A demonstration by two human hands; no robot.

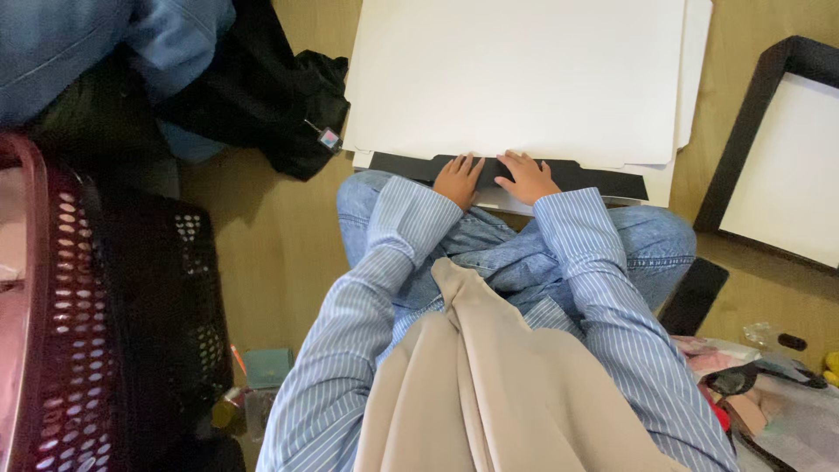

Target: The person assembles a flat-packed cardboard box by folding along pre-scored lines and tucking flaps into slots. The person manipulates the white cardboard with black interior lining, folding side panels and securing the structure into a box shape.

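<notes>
- Black, flat and matte, the long card strip (559, 175) lies along the near edge of the large white smooth board (516, 74), on a wooden floor.
- Left hand (458, 179) and right hand (526, 177) rest side by side on the strip, fingers spread and pressed flat, pinching nothing.
- Even downward pressure along the strip should keep it straight.
- A black rectangular frame (743, 140) lies right of the board.

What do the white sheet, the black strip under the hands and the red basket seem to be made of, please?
White sheet: probably matte card or paperboard, flat and stiff-edged. Black strip: likely matte card too. Red basket: apparently moulded plastic, perforated with a slight sheen.
</notes>
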